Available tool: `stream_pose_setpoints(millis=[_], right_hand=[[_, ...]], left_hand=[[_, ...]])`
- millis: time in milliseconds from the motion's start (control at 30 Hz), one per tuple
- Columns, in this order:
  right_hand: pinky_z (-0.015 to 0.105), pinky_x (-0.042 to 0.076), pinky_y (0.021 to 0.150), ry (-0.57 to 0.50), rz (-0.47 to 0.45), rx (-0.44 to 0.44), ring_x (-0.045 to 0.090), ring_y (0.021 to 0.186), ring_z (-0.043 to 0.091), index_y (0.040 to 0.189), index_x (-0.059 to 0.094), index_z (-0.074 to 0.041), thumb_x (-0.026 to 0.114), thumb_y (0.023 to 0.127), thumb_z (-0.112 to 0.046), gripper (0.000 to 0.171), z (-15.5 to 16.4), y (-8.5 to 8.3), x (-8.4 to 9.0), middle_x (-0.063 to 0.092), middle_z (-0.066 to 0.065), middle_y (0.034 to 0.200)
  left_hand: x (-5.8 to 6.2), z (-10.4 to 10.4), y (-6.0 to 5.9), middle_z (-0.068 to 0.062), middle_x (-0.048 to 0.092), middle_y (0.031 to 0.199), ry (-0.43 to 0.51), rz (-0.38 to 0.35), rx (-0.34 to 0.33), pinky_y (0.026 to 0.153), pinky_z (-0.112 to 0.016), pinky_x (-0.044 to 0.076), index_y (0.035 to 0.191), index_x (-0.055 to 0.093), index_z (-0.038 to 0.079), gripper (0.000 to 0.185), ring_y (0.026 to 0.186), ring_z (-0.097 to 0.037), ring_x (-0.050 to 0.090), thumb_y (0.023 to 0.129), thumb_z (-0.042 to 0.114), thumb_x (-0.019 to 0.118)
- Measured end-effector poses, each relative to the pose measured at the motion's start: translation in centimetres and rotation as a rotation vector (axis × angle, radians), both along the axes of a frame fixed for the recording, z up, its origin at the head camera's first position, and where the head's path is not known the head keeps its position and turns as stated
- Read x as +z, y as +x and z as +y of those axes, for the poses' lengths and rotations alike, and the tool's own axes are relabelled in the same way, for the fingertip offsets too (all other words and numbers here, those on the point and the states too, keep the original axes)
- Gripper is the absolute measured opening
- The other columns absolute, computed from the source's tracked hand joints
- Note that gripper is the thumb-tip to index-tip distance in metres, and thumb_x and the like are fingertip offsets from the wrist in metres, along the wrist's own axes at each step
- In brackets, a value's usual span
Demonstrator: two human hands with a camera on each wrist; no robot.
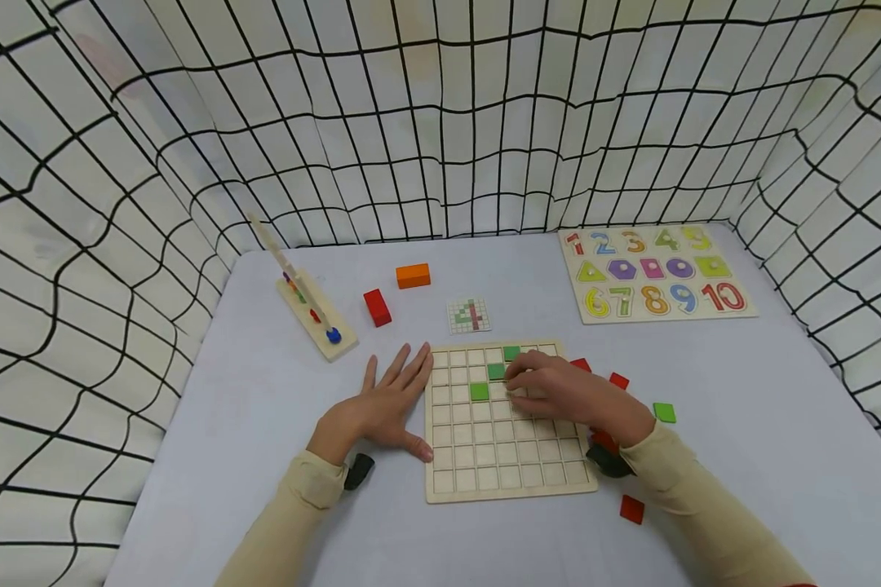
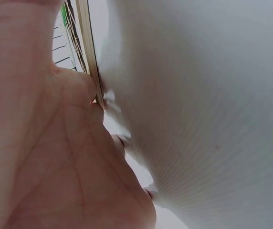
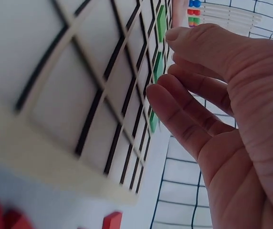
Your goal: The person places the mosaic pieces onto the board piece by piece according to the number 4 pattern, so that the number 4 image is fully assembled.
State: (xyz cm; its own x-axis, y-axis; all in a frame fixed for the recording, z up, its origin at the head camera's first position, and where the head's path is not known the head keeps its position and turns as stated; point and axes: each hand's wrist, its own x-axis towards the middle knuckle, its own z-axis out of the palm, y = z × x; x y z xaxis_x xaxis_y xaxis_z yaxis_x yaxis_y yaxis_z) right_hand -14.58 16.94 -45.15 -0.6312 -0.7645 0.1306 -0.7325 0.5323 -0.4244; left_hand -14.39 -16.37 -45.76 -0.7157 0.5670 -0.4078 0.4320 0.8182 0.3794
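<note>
A wooden grid board [image 1: 509, 481] lies on the pale table, with three green tiles [image 1: 496, 372] set in a diagonal near its far edge. My left hand [image 1: 392, 399] lies flat on the table, fingers straight, against the board's left edge [image 2: 89, 52]. My right hand [image 1: 546, 385] hovers over the board's upper middle with loosely bent fingers beside the green tiles. In the right wrist view the right hand [image 3: 167, 62] holds nothing, and its fingertips are close to the middle green tile [image 3: 157, 67].
Loose red tiles [image 1: 619, 381] and a green tile [image 1: 664, 412] lie right of the board, another red tile [image 1: 631, 509] nearer me. A pattern card [image 1: 469, 315], red block [image 1: 377, 307], orange block [image 1: 413, 275], peg stand [image 1: 316, 314] and number puzzle [image 1: 657, 273] sit farther back.
</note>
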Motion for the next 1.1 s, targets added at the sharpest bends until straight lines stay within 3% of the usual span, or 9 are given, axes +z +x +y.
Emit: stream_pose_setpoints(millis=[333,767,1100], right_hand=[[0.033,0.063,0.088,-0.026,0.018,-0.056,0.069,0.103,0.019,0.109,0.082,-0.006,0.083,0.094,-0.011,0.016,2.9,1.0,-0.3,0.070,0.008,0.120],[0.037,0.066,0.087,-0.013,-0.040,-0.138,0.070,0.109,0.026,0.114,0.082,-0.003,0.083,0.093,-0.008,0.022,5.8,2.2,0.2,0.071,0.011,0.121],[0.032,0.066,0.082,-0.051,0.020,-0.193,0.070,0.100,0.020,0.110,0.083,-0.004,0.089,0.086,-0.006,0.025,8.0,3.5,-0.3,0.073,0.008,0.117]], left_hand=[[0.1,0.2,-0.1,-0.004,-0.021,0.181,-0.056,0.019,0.004,0.127,-0.076,-0.014,0.172,-0.009,0.012,0.149,0.168,-0.035,-0.020,0.075,0.072,0.086],[-0.2,0.1,0.0,-0.003,-0.021,0.181,-0.034,-0.019,0.011,0.126,-0.075,-0.017,0.173,-0.008,0.011,0.150,0.168,-0.035,-0.022,0.074,0.073,0.086],[0.4,0.2,0.2,-0.005,-0.019,0.181,-0.046,0.005,0.018,0.127,-0.076,-0.014,0.173,-0.006,0.010,0.148,0.168,-0.036,-0.019,0.075,0.069,0.088]])
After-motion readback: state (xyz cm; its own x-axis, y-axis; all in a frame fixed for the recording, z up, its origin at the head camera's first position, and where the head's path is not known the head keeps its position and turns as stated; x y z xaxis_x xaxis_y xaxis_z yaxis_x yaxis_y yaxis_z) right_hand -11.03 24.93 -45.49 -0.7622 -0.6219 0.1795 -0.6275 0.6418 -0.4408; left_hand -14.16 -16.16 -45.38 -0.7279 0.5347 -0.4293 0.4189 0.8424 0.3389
